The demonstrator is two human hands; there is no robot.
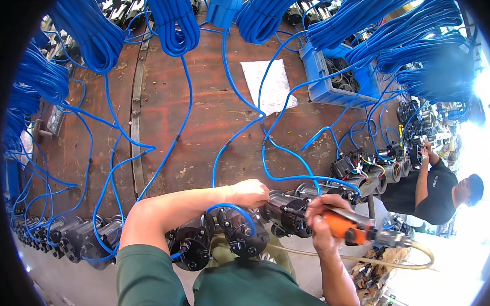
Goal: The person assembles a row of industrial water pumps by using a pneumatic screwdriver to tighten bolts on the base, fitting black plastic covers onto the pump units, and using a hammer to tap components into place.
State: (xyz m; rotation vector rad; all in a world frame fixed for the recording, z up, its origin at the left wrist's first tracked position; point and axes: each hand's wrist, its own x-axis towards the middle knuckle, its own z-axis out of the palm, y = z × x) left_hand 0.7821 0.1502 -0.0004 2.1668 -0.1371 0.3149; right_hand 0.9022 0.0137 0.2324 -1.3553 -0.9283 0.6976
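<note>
My right hand (326, 226) is wrapped round an orange power screwdriver (344, 226), blurred a little, with a yellowish air hose (424, 260) at its rear end. The tool's front points left at a dark cylindrical pump or motor housing (285, 208) on the table's near edge; whether its tip touches is unclear. My left arm reaches across the front, and my left hand (250, 194) is closed at the left side of that housing. What its fingers hold is hidden. Just left stands another black housing (243, 232) with a blue cable (231, 206) curving from it.
Similar housings (73, 237) line the brown table's near edge. Coiled blue cables (174, 25) hang overhead, their ends trailing across the tabletop (166, 102). Farther back are a white sheet (268, 86) and a blue crate (341, 94) of dark rings. A co-worker (435, 188) handles parts at right.
</note>
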